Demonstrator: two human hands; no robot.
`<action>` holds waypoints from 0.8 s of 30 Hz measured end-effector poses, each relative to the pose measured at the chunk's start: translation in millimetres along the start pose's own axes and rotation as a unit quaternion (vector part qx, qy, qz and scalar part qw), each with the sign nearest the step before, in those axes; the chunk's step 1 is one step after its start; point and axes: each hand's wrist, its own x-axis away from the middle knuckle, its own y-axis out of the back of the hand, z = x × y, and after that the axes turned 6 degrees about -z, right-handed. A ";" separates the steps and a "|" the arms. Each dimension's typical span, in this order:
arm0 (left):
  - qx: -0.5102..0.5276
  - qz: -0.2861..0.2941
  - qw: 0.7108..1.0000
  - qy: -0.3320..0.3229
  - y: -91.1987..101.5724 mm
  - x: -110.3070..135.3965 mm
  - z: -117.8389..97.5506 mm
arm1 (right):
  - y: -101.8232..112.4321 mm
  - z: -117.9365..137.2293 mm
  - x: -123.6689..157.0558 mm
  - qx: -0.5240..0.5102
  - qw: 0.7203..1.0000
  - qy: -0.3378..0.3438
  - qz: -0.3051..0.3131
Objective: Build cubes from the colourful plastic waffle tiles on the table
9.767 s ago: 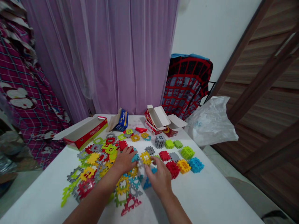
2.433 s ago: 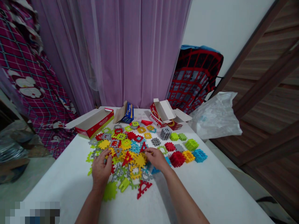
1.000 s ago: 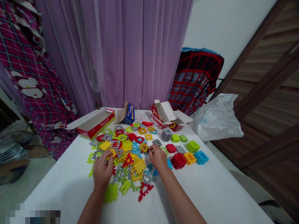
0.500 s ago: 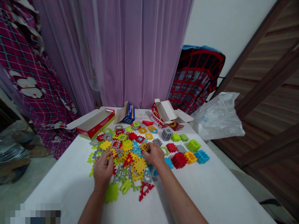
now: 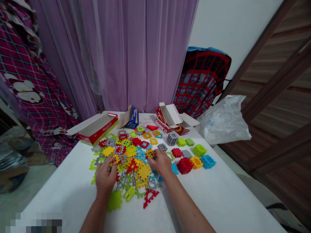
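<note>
A loose heap of toothed plastic building pieces [image 5: 143, 172] in yellow, red, green, grey and blue covers the middle of the white table [image 5: 209, 200]. My right hand [image 5: 162, 162] pinches a dark yellow square piece with a window grid [image 5: 150, 153] at the heap's right side. On the left edge of the heap lies my left hand [image 5: 106, 174], its thumb apart from its fingers, touching or just above a yellow piece [image 5: 117, 159]. Its fingertips are partly hidden among the pieces, and I see nothing held there.
To the right stand sorted stacks: red [image 5: 185, 165], yellow [image 5: 196, 162], blue [image 5: 208, 161], green [image 5: 199, 150] and grey [image 5: 172, 139]. Opened cardboard boxes, one red-green [image 5: 98, 131], one blue [image 5: 133, 118] and one red [image 5: 163, 122], line the back. A clear plastic bag [image 5: 224, 123] hangs at the right edge.
The whole view has shifted slightly. My left hand's fingers are a little more spread, while my right hand stays on the same yellow piece.
</note>
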 end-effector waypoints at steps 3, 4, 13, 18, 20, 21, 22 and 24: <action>0.000 -0.001 1.000 0.003 -0.3 0.0 0.1 | -0.9 0.9 0.3 -0.009 1.000 -0.006 -0.025; 0.000 -0.001 1.000 0.004 -0.3 0.1 0.1 | -1.2 1.6 0.4 -0.012 0.999 -0.006 -0.032; 0.012 0.001 1.000 0.002 0.8 0.6 0.1 | -9.5 -1.3 -21.2 -0.081 0.993 0.086 0.022; 0.006 0.004 1.000 0.003 0.8 0.3 -0.9 | -2.9 -0.8 -32.2 -0.064 0.995 0.074 0.028; 0.007 0.006 1.000 0.000 0.9 0.2 -1.1 | 1.3 7.3 -28.3 -0.043 0.999 0.024 0.012; 0.008 0.006 1.000 -0.002 0.9 0.2 -0.9 | 2.8 12.6 -25.4 -0.029 1.000 0.003 0.007; 0.008 0.006 1.000 -0.003 0.9 0.2 -0.6 | 3.6 18.2 -22.4 -0.013 1.000 -0.012 0.005; 0.005 0.007 1.000 -0.003 0.6 0.4 0.4 | 3.3 28.7 -17.6 0.018 1.000 -0.023 0.009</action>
